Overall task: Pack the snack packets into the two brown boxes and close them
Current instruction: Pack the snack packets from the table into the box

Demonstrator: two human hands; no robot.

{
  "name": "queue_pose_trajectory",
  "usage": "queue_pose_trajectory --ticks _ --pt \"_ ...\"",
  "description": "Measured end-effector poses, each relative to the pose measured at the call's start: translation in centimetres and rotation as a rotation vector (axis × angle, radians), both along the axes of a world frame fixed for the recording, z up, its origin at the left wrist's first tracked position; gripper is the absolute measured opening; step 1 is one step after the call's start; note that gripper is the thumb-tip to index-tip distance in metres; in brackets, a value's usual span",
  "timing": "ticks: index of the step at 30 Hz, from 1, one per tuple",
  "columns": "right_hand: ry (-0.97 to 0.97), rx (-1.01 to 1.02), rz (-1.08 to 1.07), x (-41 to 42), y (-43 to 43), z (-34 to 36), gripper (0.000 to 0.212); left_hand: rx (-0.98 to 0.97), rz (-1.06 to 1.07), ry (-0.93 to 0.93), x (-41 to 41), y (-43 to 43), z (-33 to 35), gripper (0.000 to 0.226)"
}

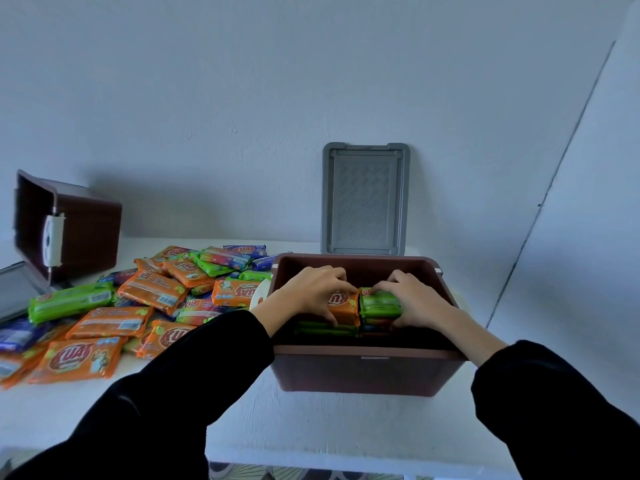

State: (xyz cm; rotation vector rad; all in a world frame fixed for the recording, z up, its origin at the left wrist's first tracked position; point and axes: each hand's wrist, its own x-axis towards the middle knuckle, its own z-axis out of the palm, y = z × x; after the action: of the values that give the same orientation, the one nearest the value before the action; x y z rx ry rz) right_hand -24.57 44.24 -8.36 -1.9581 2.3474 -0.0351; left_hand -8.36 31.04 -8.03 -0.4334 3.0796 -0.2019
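We look down on two hands in black sleeves [194, 382], both reaching into an open brown box [367, 372] that stands directly beneath them on a white table [311, 427]. The left hand [311, 292] curls its fingers over the far edge of an orange packet [343, 304], with the thumb hooked at the near edge, so it grips the packet from above. The right hand [412, 299] does the same with a green packet [379, 303], fingers bent over its top and thumb at the near side. The two packets touch each other between the hands, standing on edge inside the box. Under the left hand, more green packets [325, 329] lie flat deeper in the box. We cannot tell how full the box is below that.

Beyond the hands, a grey lid [363, 199] leans upright against the pale wall [242, 98], just behind the box. To the left of the left hand, a loose pile of snack packets [138, 299] in orange, green and blue covers the table, reaching up to the box's left wall. Farther left, past the pile, a second brown box [86, 230] lies tipped on its side, its opening facing left and a white latch [52, 240] on its rim. Part of another grey lid [17, 289] shows just below it at the picture's edge.
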Motion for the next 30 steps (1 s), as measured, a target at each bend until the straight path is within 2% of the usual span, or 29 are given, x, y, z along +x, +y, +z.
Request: queue_pose_trajectory --ticks 4,7,14,19,21,24,27,30 --pt "0.034 -0.055 0.015 0.2 -0.2 -0.1 0.057 -0.040 -0.002 0.003 -0.4 0.3 0.1 0.072" --pt "0.024 -0.072 0.005 0.0 -0.4 -0.1 0.054 -0.006 0.024 0.026 -0.5 0.3 -0.1 0.071" --pt "0.008 -0.063 -0.012 0.0 -0.6 -0.3 0.056 0.023 0.064 0.065 -0.5 0.3 -0.5 0.072" --pt "-0.058 -0.003 -0.041 0.3 -0.6 0.6 0.071 0.104 0.065 0.041 -0.3 0.1 0.1 0.074" --pt "-0.153 -0.055 -0.068 0.5 -0.6 1.4 0.068 0.227 0.074 0.115 0.3 -0.3 0.7 0.066" --pt "-0.290 -0.205 -0.095 1.8 -1.2 3.4 0.060 0.354 0.093 0.319 2.1 -1.1 2.3 0.045" --pt "-0.342 -0.316 -0.049 4.6 -2.8 5.4 0.058 0.397 0.151 0.479 5.1 -2.4 3.8 0.032" --pt "-0.383 -0.341 0.057 8.6 -5.2 6.6 0.056 0.391 0.223 0.594 9.4 -3.9 4.7 0.026"
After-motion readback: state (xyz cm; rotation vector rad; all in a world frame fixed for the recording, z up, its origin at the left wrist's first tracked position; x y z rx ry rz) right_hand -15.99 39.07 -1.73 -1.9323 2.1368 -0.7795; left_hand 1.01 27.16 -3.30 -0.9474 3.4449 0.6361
